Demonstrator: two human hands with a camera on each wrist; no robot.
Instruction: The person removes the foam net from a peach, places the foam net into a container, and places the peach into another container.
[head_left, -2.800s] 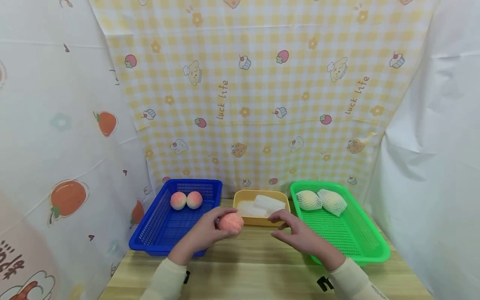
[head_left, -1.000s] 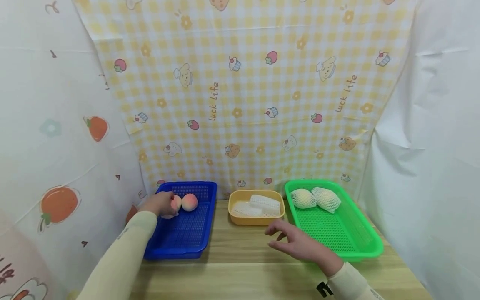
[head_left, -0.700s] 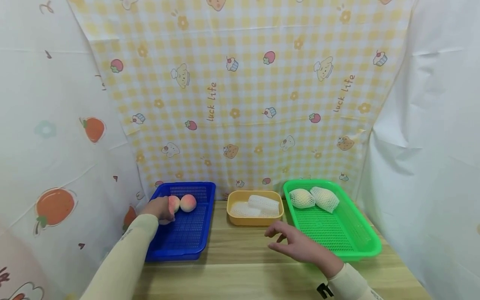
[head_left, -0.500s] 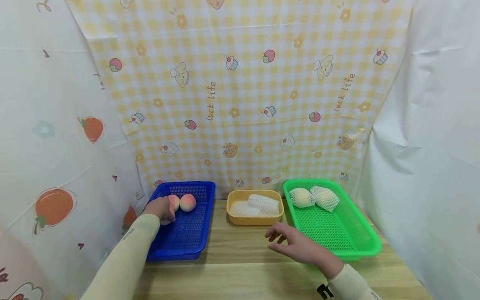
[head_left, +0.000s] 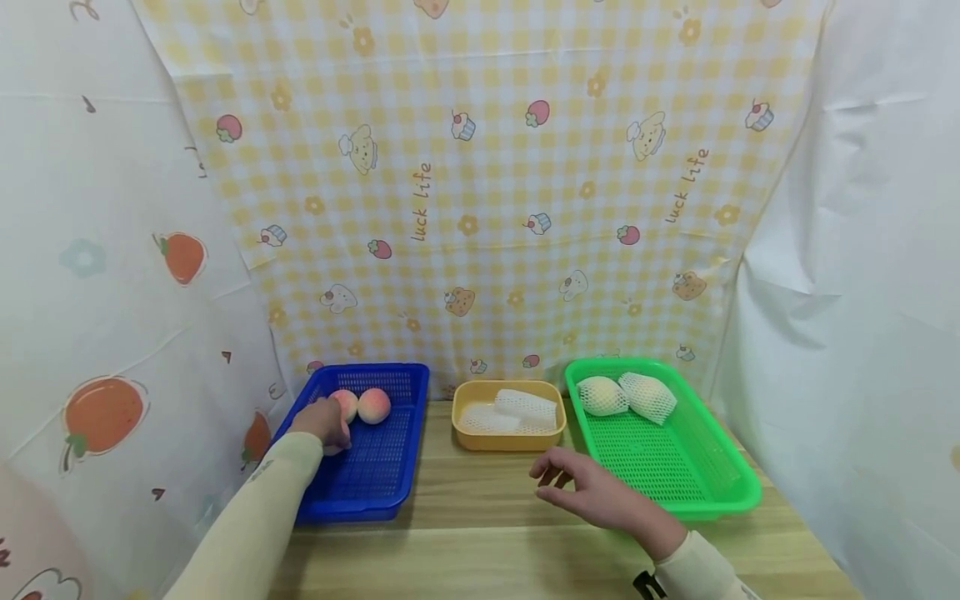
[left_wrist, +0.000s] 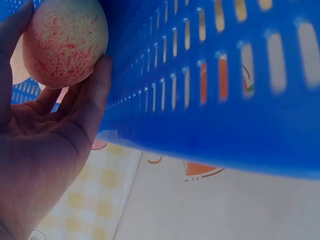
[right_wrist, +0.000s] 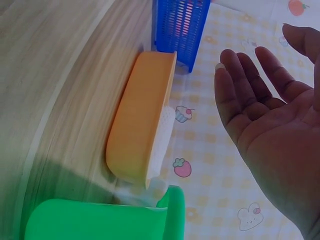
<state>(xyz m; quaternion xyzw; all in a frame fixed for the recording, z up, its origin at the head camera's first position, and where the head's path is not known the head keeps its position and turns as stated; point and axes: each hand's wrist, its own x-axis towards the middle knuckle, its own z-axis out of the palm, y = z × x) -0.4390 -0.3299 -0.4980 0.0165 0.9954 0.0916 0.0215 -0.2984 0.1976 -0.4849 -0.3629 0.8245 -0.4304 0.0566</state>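
Note:
My left hand (head_left: 321,419) reaches into the blue basket (head_left: 371,506) at the left. Thumb and fingers curl round a pink-and-cream peach (left_wrist: 67,42), which the hand mostly covers in the head view. Just beyond it, two more peaches, a left one (head_left: 345,404) and a right one (head_left: 373,406), sit side by side in the basket. My right hand (head_left: 588,492) hovers over the table in front of the green basket (head_left: 723,504); its fingers are loosely bent and nothing is in them.
Between the baskets stands a small yellow tray (head_left: 510,443) holding white foam net sleeves (head_left: 528,406). The green basket carries two netted fruits, one left (head_left: 602,396) and one right (head_left: 648,397). A checked cloth (head_left: 480,208) hangs behind the wooden table (head_left: 465,550).
Since the earliest frame, my left hand has carried a peach from in front of the yellow tray into the blue basket. Lately it has shifted only slightly. My right hand stays nearly still.

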